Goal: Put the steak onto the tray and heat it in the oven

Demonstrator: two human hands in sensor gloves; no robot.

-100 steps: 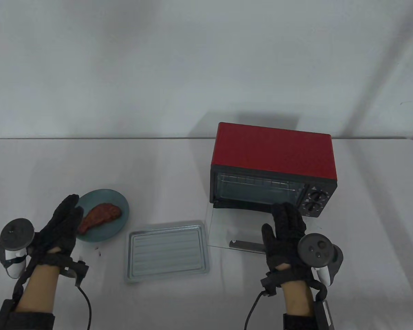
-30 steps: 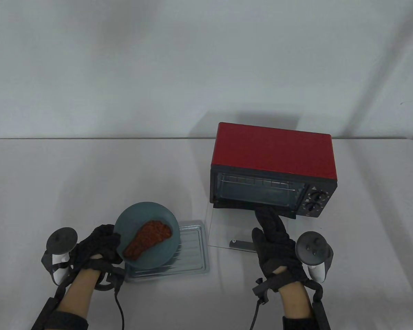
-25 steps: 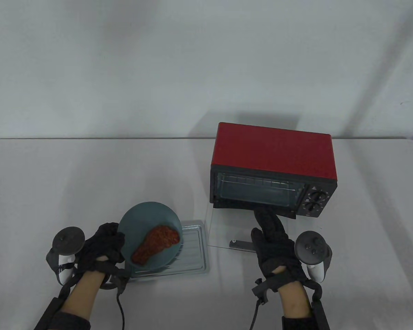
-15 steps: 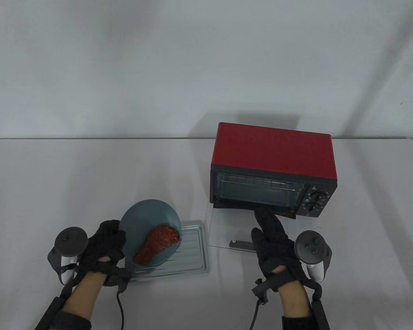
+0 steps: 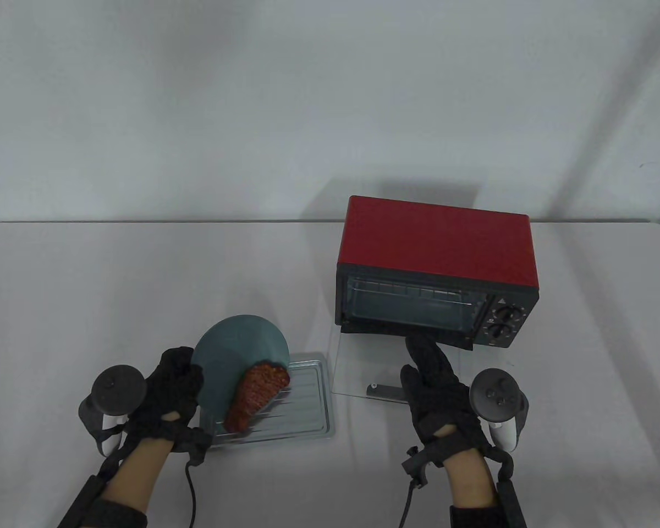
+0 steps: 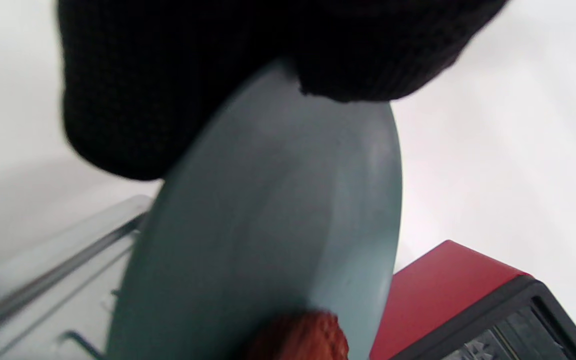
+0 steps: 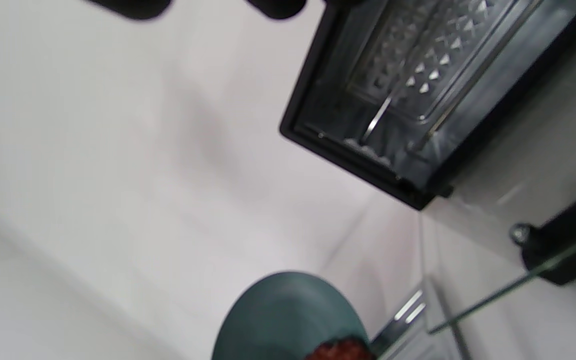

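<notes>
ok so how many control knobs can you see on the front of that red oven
2. Both sit on the black panel at the right end of the oven's front, upper knob directly above lower knob. No others show, and nothing covers that panel.

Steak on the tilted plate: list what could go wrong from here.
1. The steak is at the lower edge of the steeply tilted plate, which the left hand grips at the rim; it may drop suddenly and land partly off the tray.
2. The right hand rests flat on the open oven door; leaning on the glass could strain it or tip the oven.
</notes>
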